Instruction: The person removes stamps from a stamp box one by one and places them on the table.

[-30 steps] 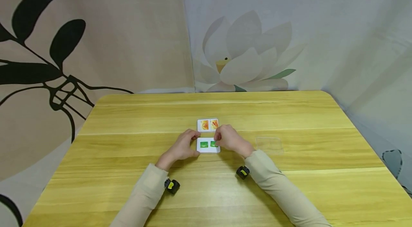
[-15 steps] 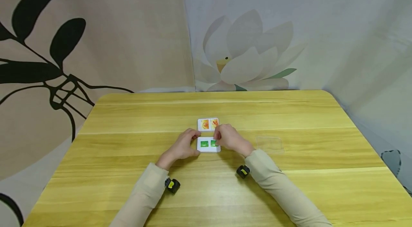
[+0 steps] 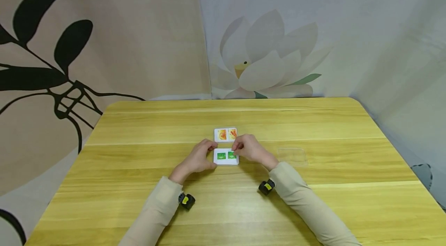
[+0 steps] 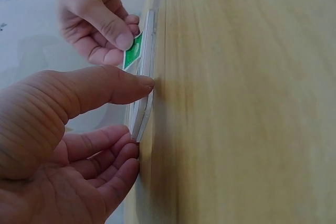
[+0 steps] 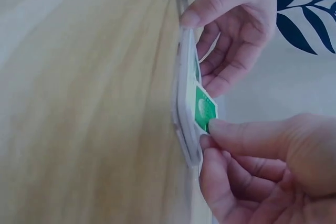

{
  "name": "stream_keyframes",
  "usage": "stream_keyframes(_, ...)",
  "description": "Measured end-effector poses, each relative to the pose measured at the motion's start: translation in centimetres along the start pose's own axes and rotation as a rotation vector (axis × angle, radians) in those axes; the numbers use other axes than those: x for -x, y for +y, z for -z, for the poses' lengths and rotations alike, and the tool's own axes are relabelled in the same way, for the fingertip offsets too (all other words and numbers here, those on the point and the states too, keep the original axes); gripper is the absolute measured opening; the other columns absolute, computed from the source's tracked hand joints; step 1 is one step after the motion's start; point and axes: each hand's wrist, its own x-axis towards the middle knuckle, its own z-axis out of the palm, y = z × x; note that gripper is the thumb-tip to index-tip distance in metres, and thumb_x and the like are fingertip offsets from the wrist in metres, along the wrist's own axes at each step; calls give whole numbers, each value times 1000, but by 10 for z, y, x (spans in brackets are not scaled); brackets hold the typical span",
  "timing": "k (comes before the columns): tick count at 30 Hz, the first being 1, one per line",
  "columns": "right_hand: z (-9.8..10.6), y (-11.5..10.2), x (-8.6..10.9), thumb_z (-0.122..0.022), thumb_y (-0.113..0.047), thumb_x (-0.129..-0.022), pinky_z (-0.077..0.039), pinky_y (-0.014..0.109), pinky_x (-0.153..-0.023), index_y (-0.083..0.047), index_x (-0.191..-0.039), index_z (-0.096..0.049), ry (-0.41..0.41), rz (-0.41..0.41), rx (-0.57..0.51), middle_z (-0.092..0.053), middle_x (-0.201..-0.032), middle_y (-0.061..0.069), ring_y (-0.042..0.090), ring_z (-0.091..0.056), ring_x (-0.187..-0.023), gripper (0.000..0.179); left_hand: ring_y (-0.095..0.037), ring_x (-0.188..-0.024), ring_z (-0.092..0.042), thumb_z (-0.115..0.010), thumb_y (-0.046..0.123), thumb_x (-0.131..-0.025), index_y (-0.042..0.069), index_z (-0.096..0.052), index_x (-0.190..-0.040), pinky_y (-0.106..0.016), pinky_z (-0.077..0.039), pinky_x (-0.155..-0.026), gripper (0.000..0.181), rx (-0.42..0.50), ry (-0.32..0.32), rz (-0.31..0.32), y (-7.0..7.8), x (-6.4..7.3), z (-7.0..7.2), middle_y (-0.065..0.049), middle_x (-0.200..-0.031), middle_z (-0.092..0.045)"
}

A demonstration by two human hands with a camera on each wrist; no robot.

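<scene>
In the head view a flat white case (image 3: 225,162) lies mid-table with two green squares on top. My left hand (image 3: 198,159) holds its left end, thumb on the near edge and fingers at the far edge. Between thumb and fingertips, my right hand (image 3: 250,148) pinches the right-hand green card (image 5: 206,109). Both wrist views show that card tilted up from the case, its left part low over the white surface. The other green card (image 3: 221,156) lies flat at left in the case.
Just beyond stands a second white case (image 3: 225,141) with two orange picture cards (image 3: 223,135). A clear plastic lid (image 3: 292,156) lies to the right of my right hand. All rest on a wooden table (image 3: 223,207), with a printed curtain (image 3: 156,44) behind it.
My right wrist has shifted slightly to the right, and more of the pinched green card shows. My left hand and both cases stay in place.
</scene>
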Motion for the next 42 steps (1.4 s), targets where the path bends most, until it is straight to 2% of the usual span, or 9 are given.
stream_keyframes(10,7,4,3,-65,3,-84,-47,21,-51,2,-79,-67,-30,-88,-66,-61,-67,2,8,-50,-56,6,-27,-102,-49,-78,-4,-66,-6,-55,-118,-39,-43,-93,57,5,2,5,1,1,-1,-11,-109,-54)
stream_keyframes(18,15,7,7,-62,2,-85,-41,19,-50,3,-80,-67,-42,-135,-96,-55,-60,1,8,-47,-53,7,-27,-103,-49,-78,-3,-66,-6,-55,-119,-40,-42,-93,57,-10,-1,3,0,1,-1,-11,-110,-54)
stream_keyframes(25,21,10,12,-61,1,-86,-40,19,-51,2,-82,-67,-62,-208,-136,-54,-60,1,9,-46,-54,7,-27,-103,-49,-78,-2,-67,-5,-55,-119,-40,-42,-93,57,-15,-2,-1,0,1,-1,-11,-110,-54)
stream_keyframes(33,30,16,18,-60,2,-87,-43,22,-54,4,-84,-66,-69,-232,-171,-55,-64,4,11,-48,-57,7,-27,-103,-49,-79,-2,-66,-5,-55,-118,-41,-42,-93,57,-15,1,-10,-1,1,-1,-11,-110,-54)
stream_keyframes(42,42,24,22,-60,0,-87,-49,27,-57,4,-84,-66,-65,-237,-146,-57,-65,3,11,-50,-59,8,-26,-102,-49,-79,-2,-66,-5,-56,-117,-40,-42,-92,56,-21,6,-12,-2,0,-2,-10,-109,-54)
